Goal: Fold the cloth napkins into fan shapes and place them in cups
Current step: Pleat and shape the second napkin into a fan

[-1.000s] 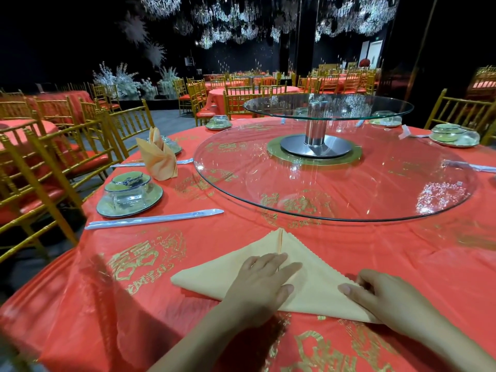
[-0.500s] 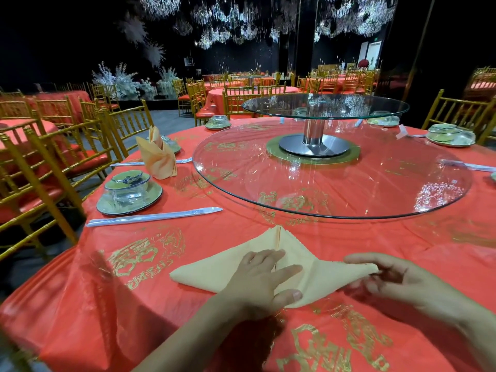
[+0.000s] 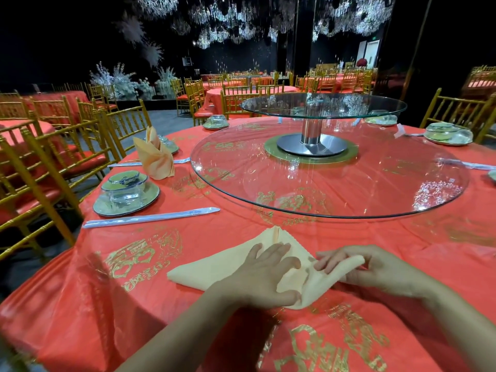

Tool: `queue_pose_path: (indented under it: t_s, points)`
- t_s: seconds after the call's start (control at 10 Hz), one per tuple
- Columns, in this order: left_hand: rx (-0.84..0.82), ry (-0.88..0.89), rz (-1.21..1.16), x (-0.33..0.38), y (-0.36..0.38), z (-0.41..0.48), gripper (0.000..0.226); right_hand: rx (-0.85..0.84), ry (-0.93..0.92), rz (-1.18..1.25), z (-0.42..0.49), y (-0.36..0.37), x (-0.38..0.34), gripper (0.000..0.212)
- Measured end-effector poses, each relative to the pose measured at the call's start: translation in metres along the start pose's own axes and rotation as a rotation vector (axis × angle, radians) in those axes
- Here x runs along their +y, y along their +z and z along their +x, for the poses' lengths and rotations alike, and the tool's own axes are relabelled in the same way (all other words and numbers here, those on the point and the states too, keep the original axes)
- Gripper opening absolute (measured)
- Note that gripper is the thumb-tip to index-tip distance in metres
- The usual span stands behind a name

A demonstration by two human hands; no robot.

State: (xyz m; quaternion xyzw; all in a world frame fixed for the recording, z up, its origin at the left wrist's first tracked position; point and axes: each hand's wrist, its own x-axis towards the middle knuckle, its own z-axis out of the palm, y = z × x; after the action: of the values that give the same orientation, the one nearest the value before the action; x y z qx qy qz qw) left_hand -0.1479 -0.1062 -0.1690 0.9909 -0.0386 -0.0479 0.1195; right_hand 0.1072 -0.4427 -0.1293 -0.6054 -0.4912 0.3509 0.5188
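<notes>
A peach cloth napkin lies folded in a triangle on the red tablecloth near the front edge. My left hand presses flat on its middle, fingers spread, thumb under the raised flap. My right hand pinches the napkin's right corner and has it lifted and folded over toward the centre. A finished folded napkin stands upright at the far left by a place setting. A plastic-wrapped bowl and cup set sits on a plate at the left.
A large glass turntable with a smaller raised glass tier fills the table's middle. Wrapped chopsticks lie left of the napkin. Further wrapped place settings ring the table. Gold chairs stand close on the left.
My right hand took the napkin's right corner, lifted it and carried it leftward over the cloth. My left hand stayed pressed on the middle.
</notes>
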Motion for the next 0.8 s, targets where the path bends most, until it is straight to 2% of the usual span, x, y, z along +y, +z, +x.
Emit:
queue_pose_path:
  t_s: [0.1,0.2,0.3,0.4,0.5,0.6,0.7,0.8]
  points:
    - [-0.012,-0.035,0.031,0.002,0.003,-0.001,0.088,0.01,-0.034,-0.117,0.101,0.113,-0.013,0.016]
    - [-0.002,-0.017,0.051,0.0,0.004,0.002,0.091,0.12,0.003,-0.165,0.114,0.173,-0.016,0.015]
    - [0.0,0.008,0.025,-0.002,0.006,0.005,0.095,0.118,0.031,-0.149,0.125,0.174,-0.011,0.04]
    - [0.036,-0.007,-0.108,-0.002,0.002,0.003,0.089,0.127,0.063,-0.258,0.134,0.181,-0.009,0.051]
    - [0.083,-0.076,-0.661,-0.011,-0.002,0.001,0.06,0.163,0.02,-0.346,0.138,0.184,-0.005,0.073]
    - [0.174,-0.097,-0.959,-0.02,-0.002,0.0,0.031,0.211,0.025,-0.413,0.143,0.184,-0.004,0.042]
    - [0.205,-0.102,-0.902,-0.022,0.002,0.002,0.034,0.261,0.024,-0.497,0.148,0.188,-0.002,0.028]
    - [0.227,-0.051,-0.887,-0.021,0.002,0.003,0.04,0.233,0.048,-0.52,0.15,0.191,0.007,0.025]
